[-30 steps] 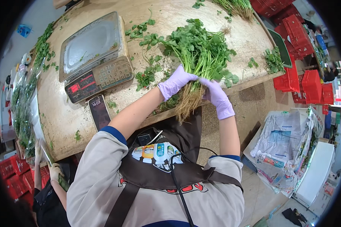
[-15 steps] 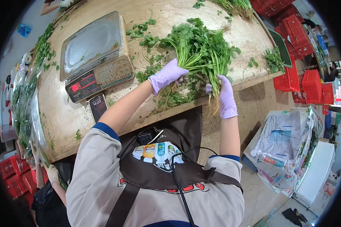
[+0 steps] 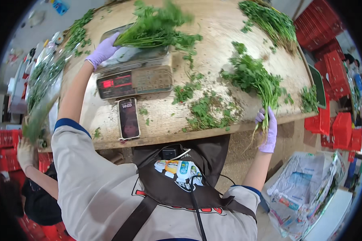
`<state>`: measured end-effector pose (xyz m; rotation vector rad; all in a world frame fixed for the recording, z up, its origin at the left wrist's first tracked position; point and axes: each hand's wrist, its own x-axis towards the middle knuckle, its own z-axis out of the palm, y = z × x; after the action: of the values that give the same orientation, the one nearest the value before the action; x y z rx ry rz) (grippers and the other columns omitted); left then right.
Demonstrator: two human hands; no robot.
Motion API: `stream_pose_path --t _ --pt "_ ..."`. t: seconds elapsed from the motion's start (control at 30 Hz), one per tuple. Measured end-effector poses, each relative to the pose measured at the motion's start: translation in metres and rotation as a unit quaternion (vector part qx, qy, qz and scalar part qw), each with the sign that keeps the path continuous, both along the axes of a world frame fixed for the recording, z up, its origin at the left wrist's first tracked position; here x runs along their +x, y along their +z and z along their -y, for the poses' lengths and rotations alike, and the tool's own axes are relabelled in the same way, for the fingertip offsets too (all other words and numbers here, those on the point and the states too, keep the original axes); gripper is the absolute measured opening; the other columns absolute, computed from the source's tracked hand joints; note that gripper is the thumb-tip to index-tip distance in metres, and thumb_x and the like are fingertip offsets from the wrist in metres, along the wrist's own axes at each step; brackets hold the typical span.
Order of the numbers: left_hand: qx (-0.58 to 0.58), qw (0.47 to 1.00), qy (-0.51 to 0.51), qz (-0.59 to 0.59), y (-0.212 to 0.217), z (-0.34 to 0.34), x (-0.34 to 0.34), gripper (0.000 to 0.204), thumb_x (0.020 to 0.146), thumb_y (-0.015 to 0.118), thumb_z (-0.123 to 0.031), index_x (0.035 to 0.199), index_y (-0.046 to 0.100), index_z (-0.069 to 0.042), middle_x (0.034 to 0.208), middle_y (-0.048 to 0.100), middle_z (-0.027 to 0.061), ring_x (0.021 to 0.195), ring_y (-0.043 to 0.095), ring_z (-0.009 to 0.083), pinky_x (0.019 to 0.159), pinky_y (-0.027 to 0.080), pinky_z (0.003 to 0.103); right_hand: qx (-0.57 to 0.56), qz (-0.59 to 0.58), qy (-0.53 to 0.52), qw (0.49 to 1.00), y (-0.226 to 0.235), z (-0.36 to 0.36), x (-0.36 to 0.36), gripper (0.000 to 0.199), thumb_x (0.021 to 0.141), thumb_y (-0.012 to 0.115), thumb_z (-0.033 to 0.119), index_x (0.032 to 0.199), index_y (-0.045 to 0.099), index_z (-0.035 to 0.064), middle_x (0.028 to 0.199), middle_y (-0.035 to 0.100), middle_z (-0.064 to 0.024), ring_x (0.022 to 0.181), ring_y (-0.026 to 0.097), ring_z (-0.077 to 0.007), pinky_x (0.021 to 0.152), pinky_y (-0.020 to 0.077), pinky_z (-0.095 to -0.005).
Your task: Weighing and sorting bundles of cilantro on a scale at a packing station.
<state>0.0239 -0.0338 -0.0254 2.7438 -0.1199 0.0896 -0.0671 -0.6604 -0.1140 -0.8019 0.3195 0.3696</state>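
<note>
My left hand (image 3: 102,51), in a purple glove, grips a large bunch of green herbs (image 3: 157,28) and holds it over the pan of a digital scale (image 3: 132,74) at the upper left of the wooden table (image 3: 221,24). At the table's front edge my right hand (image 3: 267,130), also gloved in purple, is closed on the stems of a smaller herb bunch (image 3: 253,78), whose leaves lie on the tabletop.
A phone (image 3: 128,118) lies in front of the scale. Loose leaves (image 3: 205,110) are scattered mid-table, more herbs (image 3: 273,24) lie at the far right. Red crates (image 3: 330,80) stand right, newspapers (image 3: 305,193) lower right. Another person's gloved hand (image 3: 26,154) holds greens at left.
The one bunch has been split. My left hand carried the bigger part up and left to the scale. My right hand stayed at the table edge with the smaller part.
</note>
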Motion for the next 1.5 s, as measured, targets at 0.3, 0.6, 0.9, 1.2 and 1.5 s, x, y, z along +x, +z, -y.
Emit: stream_pose_path --t 0.3,0.6,0.9,1.2,1.5 --pt "-0.130 0.961 0.084 -0.228 0.032 -0.067 -0.015 0.085 0.071 0.070 -0.045 0.130 0.035 0.006 0.128 0.043 0.0235 0.118 0.043 0.0284 0.101 0.031 0.031 -0.024 -0.038 -0.029 0.999 -0.005 -0.025 0.007 0.026 0.092 0.049 0.030 0.078 0.044 0.0091 0.060 0.040 0.0018 0.052 0.037 -0.0089 0.049 0.0309 -0.0228" --pt "0.011 0.999 -0.018 0.045 -0.033 -0.017 -0.008 0.084 0.068 0.071 -0.038 0.129 0.034 0.005 0.123 0.049 0.0217 0.110 0.050 0.0300 0.092 0.039 0.036 -0.040 -0.076 0.008 0.996 -0.023 -0.038 0.008 0.028 0.089 0.051 0.033 0.082 0.051 0.0063 0.064 0.048 -0.0014 0.059 0.046 -0.0131 0.052 0.0376 -0.0240" --pt "-0.102 0.959 0.220 0.148 -0.044 -0.095 -0.069 0.047 0.076 0.057 -0.022 0.117 0.052 -0.002 0.097 0.063 0.0170 0.088 0.062 0.0255 0.075 0.047 0.035 -0.077 -0.055 -0.055 0.994 0.016 -0.088 0.008 0.026 0.088 0.054 0.030 0.091 0.055 0.0043 0.071 0.055 -0.0049 0.064 0.054 -0.0172 0.057 0.0454 -0.0293" --pt "0.182 0.840 0.506 0.074 -0.092 -0.180 -0.212 0.081 0.068 0.069 -0.041 0.129 0.037 0.000 0.123 0.046 0.0260 0.114 0.045 0.0376 0.096 0.035 0.043 0.100 0.163 0.031 0.981 0.132 -0.317 0.062 0.023 0.087 0.056 0.030 0.092 0.057 0.0081 0.083 0.058 -0.0043 0.082 0.056 -0.0151 0.072 0.0479 -0.0305" --pt "-0.116 0.890 0.421 0.133 -0.071 -0.199 -0.238 0.045 0.077 0.065 -0.024 0.112 0.054 0.004 0.107 0.059 0.0165 0.100 0.056 0.0240 0.088 0.042 0.032 -0.263 0.348 0.186 0.880 0.050 -0.292 0.107 0.043 0.078 0.060 0.019 0.115 0.054 -0.0003 0.106 0.060 -0.0132 0.096 0.057 -0.0209 0.082 0.0445 -0.0318"
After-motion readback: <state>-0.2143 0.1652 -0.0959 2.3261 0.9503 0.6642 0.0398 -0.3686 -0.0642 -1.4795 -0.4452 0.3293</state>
